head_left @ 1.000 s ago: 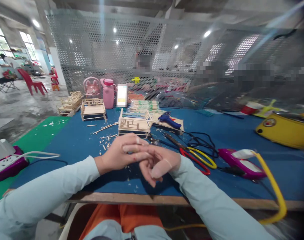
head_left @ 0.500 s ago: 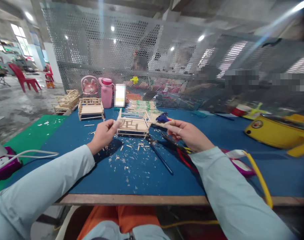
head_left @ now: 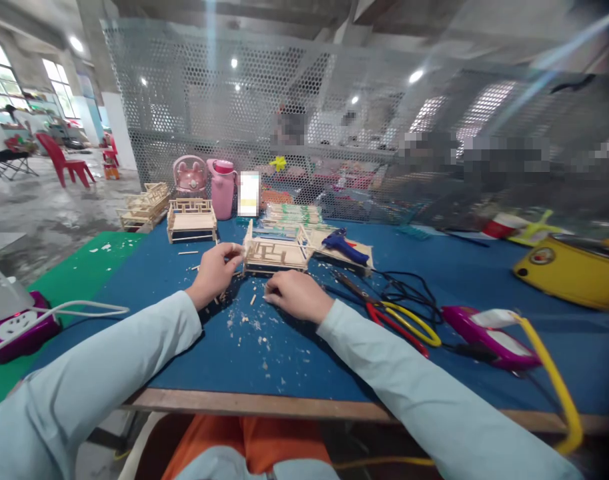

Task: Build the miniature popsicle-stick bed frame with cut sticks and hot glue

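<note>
A small wooden stick model [head_left: 277, 253] with railings and a post at its left stands on the blue table mat. My left hand [head_left: 217, 272] is closed at the model's left end, thumb and fingertips pinching its corner. Just in front of the model is my right hand [head_left: 297, 293], low over the mat with its fingers curled together; whatever they pinch is hidden or too small to make out. Short stick pieces [head_left: 253, 300] and pale crumbs lie between the hands. A blue glue gun [head_left: 345, 247] rests on a board behind and to the right.
Pliers with red and yellow handles [head_left: 401, 323], black cable and a purple power strip [head_left: 489, 337] lie at the right. Similar models [head_left: 191, 220], a pink bottle [head_left: 223, 193] and a phone [head_left: 249, 193] stand behind. A yellow bag [head_left: 569, 270] is at far right.
My right hand has moved from beside the glue gun leftward and nearer, to the front of the model. The glue gun and pliers show more fully. The view has shifted slightly.
</note>
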Demonstrator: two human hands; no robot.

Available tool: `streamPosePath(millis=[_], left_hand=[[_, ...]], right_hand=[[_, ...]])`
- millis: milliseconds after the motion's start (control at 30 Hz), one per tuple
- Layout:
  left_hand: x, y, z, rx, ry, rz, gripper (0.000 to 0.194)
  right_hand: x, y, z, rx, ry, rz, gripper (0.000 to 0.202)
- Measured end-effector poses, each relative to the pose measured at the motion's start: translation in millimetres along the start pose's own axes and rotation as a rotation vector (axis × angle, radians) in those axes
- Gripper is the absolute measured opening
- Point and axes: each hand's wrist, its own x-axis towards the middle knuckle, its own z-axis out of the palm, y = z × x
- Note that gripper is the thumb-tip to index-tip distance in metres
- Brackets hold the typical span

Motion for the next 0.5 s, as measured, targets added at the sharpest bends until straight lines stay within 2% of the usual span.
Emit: streamPosePath(millis=[100, 200, 300, 400, 500], left_hand=[[-1, 2, 0.6, -0.040, -0.002, -0.006, 0.017], [-1, 2, -0.5, -0.033, -0.021, -0.010, 0.019], [-1, 1, -0.8, 0.057, -0.050, -0.017, 0.033], [-2, 0, 0.5, 0.134, -0.049, -0.007, 0.037], [-4, -1, 3.2, 0.086, 0.020, 0.063, 0.025]], right_hand=[[-4, 13, 2, 0.109, 0.141, -0.013, 0.017], [-8, 30, 1, 0.210, 0.359, 0.072, 0.017], [-11, 45, -3, 0.204, 0.538, 0.132, 0.015], [-11, 53, -9, 0.167, 0.608, 0.096, 0.016], [-9, 57, -16, 0.136, 0.625, 0.005, 0.019]])
